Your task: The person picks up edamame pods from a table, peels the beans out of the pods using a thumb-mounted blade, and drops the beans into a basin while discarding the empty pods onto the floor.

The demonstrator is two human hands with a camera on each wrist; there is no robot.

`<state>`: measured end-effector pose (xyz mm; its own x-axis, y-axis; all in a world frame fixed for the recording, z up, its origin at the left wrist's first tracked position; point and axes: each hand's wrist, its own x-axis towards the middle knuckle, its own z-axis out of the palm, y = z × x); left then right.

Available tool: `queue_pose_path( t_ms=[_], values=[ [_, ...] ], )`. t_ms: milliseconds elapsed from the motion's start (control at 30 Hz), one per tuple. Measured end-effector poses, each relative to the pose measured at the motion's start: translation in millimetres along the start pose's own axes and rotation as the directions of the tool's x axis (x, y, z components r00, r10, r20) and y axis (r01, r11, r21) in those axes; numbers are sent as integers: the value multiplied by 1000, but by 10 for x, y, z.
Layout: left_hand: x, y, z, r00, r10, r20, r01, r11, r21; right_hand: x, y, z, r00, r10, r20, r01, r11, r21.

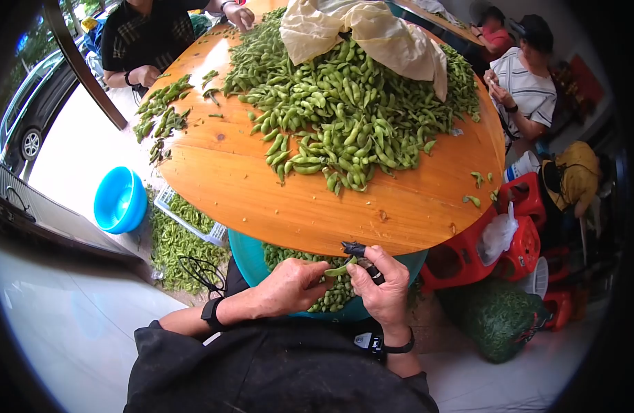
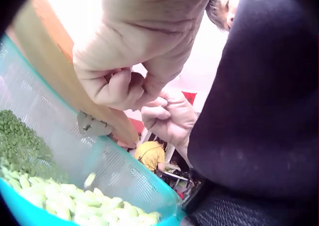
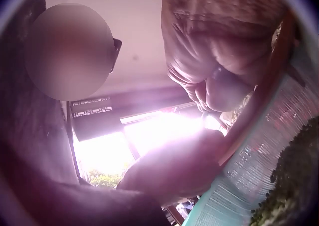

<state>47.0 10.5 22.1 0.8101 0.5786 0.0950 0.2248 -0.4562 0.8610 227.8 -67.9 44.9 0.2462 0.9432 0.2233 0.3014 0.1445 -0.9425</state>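
A green edamame pod (image 1: 340,268) is held between my two hands in front of my body. My left hand (image 1: 293,284) pinches its left end with curled fingers. At the other end, the thumb of my right hand (image 1: 384,288) presses on it, with a black cover on a fingertip (image 1: 353,249). Below both hands is a turquoise basket (image 1: 246,260) holding shelled green beans (image 1: 334,297). In the left wrist view a single pale bean (image 2: 89,180) shows above the beans in the basket.
A large heap of edamame pods (image 1: 351,110) covers the wooden table (image 1: 227,186), partly under a cream cloth (image 1: 372,34). Pods lie on the floor (image 1: 179,255) at left near a blue basin (image 1: 120,199). Red stools (image 1: 527,199) and a green bag (image 1: 492,320) stand right. Other people sit around.
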Motion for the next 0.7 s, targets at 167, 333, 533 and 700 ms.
queue_pose_path(
  t_ms=[167, 333, 533, 700],
  values=[
    [90, 125, -262, 978, 146, 150, -133, 987, -94, -126, -63, -457, 964, 210, -165, -197, 976, 93],
    [528, 311, -846, 981, 192, -11, -185, 958, 221, -536, -17, -1485, 888, 183, -422, -368, 832, -415],
    [1159, -142, -914, 987, 157, -25, -118, 829, 547, -557, 1, -1461, 901, 133, -413, -382, 696, -608],
    [1160, -135, -768, 988, 153, -35, -106, 816, 569, -308, -34, -1123, 967, -3, -256, -162, 770, -617]
  ],
)
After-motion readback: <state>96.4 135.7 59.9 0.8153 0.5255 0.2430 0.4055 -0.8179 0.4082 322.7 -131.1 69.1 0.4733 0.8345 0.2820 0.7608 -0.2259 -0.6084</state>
